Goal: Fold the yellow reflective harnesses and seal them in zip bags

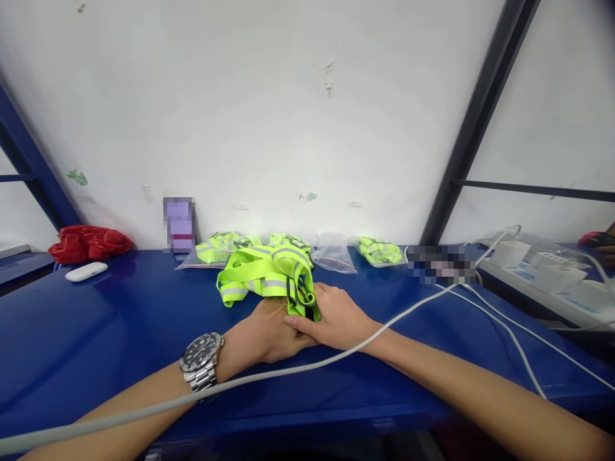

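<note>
Clasping bunched neon reflective straps (276, 282) over the blue table (120, 320), fingers of left hand (269, 328) and right hand (342, 319).

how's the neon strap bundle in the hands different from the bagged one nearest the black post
The held bundle is loose, with loops splaying out, while the bagged bundle is packed compactly. The held bundle has no plastic around it; the bagged bundle sits inside a clear bag. The held bundle is between the left hand and right hand, whereas the bagged bundle rests on the blue table. Both are neon yellow-green with pale stripes.
</note>
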### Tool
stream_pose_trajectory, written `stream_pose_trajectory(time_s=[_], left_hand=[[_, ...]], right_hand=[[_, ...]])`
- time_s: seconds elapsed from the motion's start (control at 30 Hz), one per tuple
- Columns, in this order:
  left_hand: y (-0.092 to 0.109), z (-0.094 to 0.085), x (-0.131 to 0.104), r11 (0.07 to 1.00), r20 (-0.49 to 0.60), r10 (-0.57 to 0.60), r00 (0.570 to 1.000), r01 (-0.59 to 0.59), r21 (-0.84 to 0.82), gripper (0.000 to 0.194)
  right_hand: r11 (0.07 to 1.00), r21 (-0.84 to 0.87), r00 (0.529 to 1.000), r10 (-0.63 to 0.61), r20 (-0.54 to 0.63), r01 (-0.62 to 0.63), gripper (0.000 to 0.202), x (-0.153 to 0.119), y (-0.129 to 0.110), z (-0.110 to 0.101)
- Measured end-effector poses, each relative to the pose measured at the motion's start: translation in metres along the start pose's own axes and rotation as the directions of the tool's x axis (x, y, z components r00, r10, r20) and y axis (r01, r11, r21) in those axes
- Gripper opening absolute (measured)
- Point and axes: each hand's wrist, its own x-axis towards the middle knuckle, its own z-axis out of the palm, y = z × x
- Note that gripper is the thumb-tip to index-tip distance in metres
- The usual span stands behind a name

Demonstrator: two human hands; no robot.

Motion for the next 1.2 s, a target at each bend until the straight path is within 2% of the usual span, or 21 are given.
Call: stream_pose_trajectory(time_s=[0.13, 0.23, 0.37, 0.43, 0.5, 0.57, 0.67, 0.8, 0.9, 0.97, 1.07, 1.13, 1.2], left_hand=[[0.003, -0.001, -0.002, 0.997, 0.033, -0.072, 0.997, 0.072, -0.009, 0.023], [-0.001, -0.002, -0.007, 0.994, 0.079, -0.108, 0.991, 0.109, -0.010, 0.032], [-0.009, -0.005, -0.017, 0.993, 0.142, -0.051, 0.989, 0.065, -0.094, 0.035], [-0.013, -0.006, -0.023, 0.991, 0.145, -0.030, 0.989, 0.048, -0.122, 0.032], [-0.016, -0.005, -0.028, 0.990, 0.126, -0.061, 0.990, 0.076, -0.121, 0.032], [-0.018, -0.002, -0.032, 0.990, 0.092, -0.083, 0.992, 0.092, -0.102, 0.031], [-0.017, 0.003, -0.033, 0.999, 0.064, -0.039, 0.997, 0.042, -0.033, 0.031], [-0.010, 0.002, -0.028, 0.988, 0.113, 0.032, 0.993, -0.048, 0.147, 0.034], [-0.006, -0.003, -0.025, 0.952, 0.162, 0.077, 0.984, -0.120, 0.282, 0.035], [-0.007, -0.005, -0.025, 0.951, 0.175, 0.074, 0.982, -0.122, 0.284, 0.035], [-0.012, -0.005, -0.027, 0.995, 0.163, 0.004, 0.987, -0.021, 0.099, 0.031], [-0.014, -0.005, -0.028, 0.999, 0.160, -0.036, 0.986, 0.038, -0.009, 0.030], [-0.015, -0.005, -0.029, 0.997, 0.164, -0.051, 0.985, 0.058, -0.040, 0.031]], right_hand=[[0.999, 0.034, 0.998, -0.037, -0.042, 0.039, 0.040, 0.002, 0.006, 0.010], [0.997, 0.036, 0.996, -0.069, -0.059, 0.072, 0.029, 0.001, 0.011, 0.017], [0.995, -0.006, 0.994, -0.100, -0.038, 0.100, 0.013, -0.001, 0.013, 0.019], [0.994, -0.039, 0.994, -0.102, -0.029, 0.101, 0.013, -0.001, 0.013, 0.017], [0.993, -0.071, 0.995, -0.094, -0.019, 0.092, 0.015, 0.000, 0.013, 0.016], [0.992, -0.103, 0.997, -0.071, -0.015, 0.069, 0.016, 0.000, 0.013, 0.016], [0.988, -0.154, 0.999, -0.021, -0.037, 0.015, 0.020, -0.001, 0.012, 0.016], [0.981, -0.194, 0.999, 0.022, -0.027, -0.027, 0.020, -0.005, 0.006, 0.014], [0.989, -0.133, 0.997, -0.070, -0.024, 0.066, 0.026, -0.010, 0.001, 0.009], [0.985, -0.052, 0.986, -0.167, -0.001, 0.166, 0.034, -0.013, 0.002, 0.004], [0.958, 0.006, 0.955, -0.286, 0.072, 0.287, 0.042, -0.015, 0.007, -0.002], [0.934, -0.030, 0.929, -0.352, 0.117, 0.357, 0.040, -0.015, 0.011, -0.005], [0.906, -0.085, 0.904, -0.401, 0.146, 0.415, 0.033, -0.013, 0.014, -0.005]])
